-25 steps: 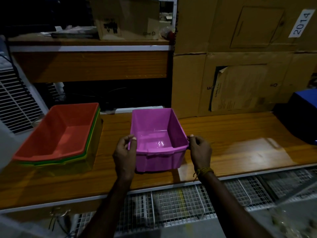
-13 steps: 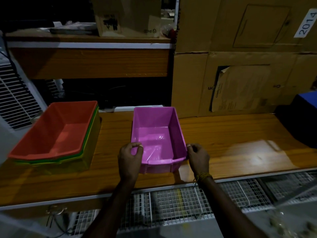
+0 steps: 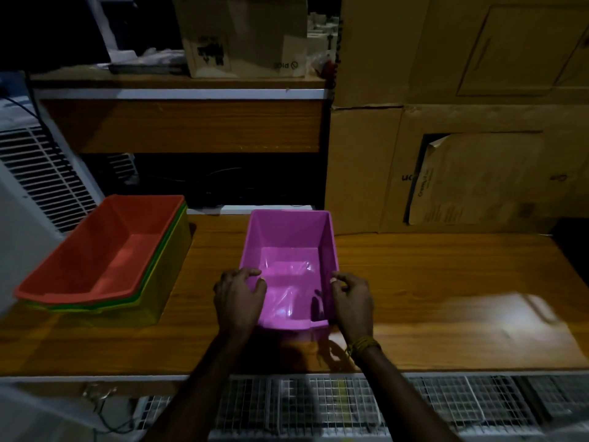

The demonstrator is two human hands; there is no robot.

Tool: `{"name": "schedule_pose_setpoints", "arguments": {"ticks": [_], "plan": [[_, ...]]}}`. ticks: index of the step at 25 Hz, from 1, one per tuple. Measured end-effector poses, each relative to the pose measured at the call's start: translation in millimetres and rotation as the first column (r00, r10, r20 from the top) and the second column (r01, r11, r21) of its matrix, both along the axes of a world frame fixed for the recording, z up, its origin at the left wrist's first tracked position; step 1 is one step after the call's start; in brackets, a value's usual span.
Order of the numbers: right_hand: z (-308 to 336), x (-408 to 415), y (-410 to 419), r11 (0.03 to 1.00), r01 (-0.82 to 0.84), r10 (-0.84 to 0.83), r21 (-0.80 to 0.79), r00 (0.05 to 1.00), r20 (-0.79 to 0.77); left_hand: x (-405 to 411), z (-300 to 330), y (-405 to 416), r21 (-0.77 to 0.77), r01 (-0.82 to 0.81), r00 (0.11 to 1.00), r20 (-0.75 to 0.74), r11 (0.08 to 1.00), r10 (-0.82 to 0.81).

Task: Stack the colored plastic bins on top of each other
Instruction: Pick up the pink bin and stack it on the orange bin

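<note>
Head view, looking down at two bare hands on a bin. Fingers of the left hand [image 3: 239, 297] curl over the near left rim of a glossy pink rectangular plastic bin [image 3: 288, 266], thumb inside and the rest down the outer wall, gripping it. The right hand [image 3: 352, 298] pinches the near right rim in the same way, a yellow thread band at its wrist. The pink bin sits open side up between the hands, near the front edge of a brown wooden worktop [image 3: 430, 282]; whether its base is on the wood or just raised cannot be told. Well to the left on the same worktop stands a nested pile of bins [image 3: 105, 260]: an orange-red plastic bin on top, with green and yellow rims showing beneath it. Tall cardboard boxes [image 3: 462, 122] stand behind, and wire mesh [image 3: 318, 406] runs below the worktop's front edge.

Judging by this, the step in hand is picking up the pink bin. The next move calls for lifting it clear, carrying it left, lining it up over the orange-red bin and lowering it straight in so the walls nest
</note>
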State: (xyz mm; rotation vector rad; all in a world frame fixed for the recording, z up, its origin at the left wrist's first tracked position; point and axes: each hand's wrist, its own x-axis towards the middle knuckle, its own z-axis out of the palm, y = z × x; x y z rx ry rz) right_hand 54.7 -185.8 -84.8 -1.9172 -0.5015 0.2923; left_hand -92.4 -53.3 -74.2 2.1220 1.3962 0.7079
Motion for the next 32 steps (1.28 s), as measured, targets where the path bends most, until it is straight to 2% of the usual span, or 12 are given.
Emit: {"name": "schedule_pose_setpoints", "arguments": {"ticks": [6,10,17,20,24,28,32], "plan": [[-7.4,12.1,4.3,1.000,0.009,-0.008,0.023,0.999,-0.043,16.4,-1.4,-10.6,0.015,-0.045,0.998,-0.039,0.999,0.045],[-2.0,15.2,5.6,1.000,0.006,-0.005,0.019,1.000,-0.026,23.3,2.0,-9.1,-0.051,-0.069,0.996,0.046,0.996,0.071],[3.2,6.4,18.4,0.999,0.031,-0.032,-0.017,0.998,-0.050,22.6,5.8,-7.8,-0.048,-0.071,0.990,0.121,0.996,0.077],[10.8,-5.2,24.2,0.997,0.071,-0.071,-0.025,0.997,0.007,14.1,11.7,-1.8,-0.031,-0.064,0.987,0.147,0.997,0.068],[35.2,-30.5,41.5,0.998,0.057,-0.058,0.022,0.997,0.056,-10.1,33.1,21.1,-0.082,0.017,0.968,0.252,0.997,0.004],[81.1,-62.4,68.1,0.993,0.078,-0.088,0.085,0.988,0.128,-41.9,79.1,53.5,0.016,0.029,0.959,0.281,0.999,-0.033],[131.0,-102.7,108.1,0.983,0.035,-0.068,0.180,0.982,0.178,-87.1,130.2,96.5,0.177,-0.014,0.957,0.289,0.984,-0.038]]}}
